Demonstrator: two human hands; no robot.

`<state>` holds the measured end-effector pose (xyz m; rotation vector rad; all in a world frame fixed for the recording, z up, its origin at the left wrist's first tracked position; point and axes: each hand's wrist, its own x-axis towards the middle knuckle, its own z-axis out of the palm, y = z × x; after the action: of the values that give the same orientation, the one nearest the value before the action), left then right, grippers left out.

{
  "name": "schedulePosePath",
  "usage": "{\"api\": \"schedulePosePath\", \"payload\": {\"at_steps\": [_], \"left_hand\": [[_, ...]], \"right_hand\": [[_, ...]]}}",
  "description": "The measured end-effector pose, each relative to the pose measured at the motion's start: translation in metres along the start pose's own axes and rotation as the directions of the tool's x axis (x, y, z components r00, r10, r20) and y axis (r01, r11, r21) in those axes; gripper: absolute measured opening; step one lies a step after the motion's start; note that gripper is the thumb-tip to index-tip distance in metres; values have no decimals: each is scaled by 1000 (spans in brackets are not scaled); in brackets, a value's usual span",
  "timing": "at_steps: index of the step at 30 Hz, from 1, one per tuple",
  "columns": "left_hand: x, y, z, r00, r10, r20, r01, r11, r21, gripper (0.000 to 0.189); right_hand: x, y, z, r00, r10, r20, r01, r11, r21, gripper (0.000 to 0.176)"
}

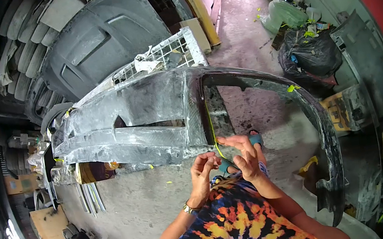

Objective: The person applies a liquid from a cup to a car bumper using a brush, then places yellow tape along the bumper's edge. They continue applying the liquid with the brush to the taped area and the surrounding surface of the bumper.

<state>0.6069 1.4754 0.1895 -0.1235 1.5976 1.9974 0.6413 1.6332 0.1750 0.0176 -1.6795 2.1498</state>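
Observation:
A sanded grey car bumper (128, 123) stands in front of me, curving away to the right. A thin yellow tape strip (210, 126) runs down the edge of its opening. My right hand (244, 153) pinches the strip at its lower end, against the bumper's bottom edge. Just left of it, my left hand (203, 166) is closed around the loose tail of the same tape. A metal watch sits on my left wrist.
A dark car bonnet (97, 40) and stacked tyres (24, 25) lean at the back left. A white wire grid (167, 54) lies behind the bumper. Black and green rubbish bags (305, 40) sit at the right. Cardboard and tools (55, 231) lie on the concrete floor (134, 201).

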Motion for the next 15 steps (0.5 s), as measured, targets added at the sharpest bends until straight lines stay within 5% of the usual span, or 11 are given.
{"api": "schedulePosePath", "payload": {"at_steps": [5,15], "left_hand": [[-2,11,6,991,131,-32,-130,991,40,17],[-5,1,2,988,143,-60,-138,987,82,15]], "right_hand": [[0,-10,0,999,36,17,-37,999,15,50],[3,-10,0,1000,-19,8,19,1000,-15,43]]}}
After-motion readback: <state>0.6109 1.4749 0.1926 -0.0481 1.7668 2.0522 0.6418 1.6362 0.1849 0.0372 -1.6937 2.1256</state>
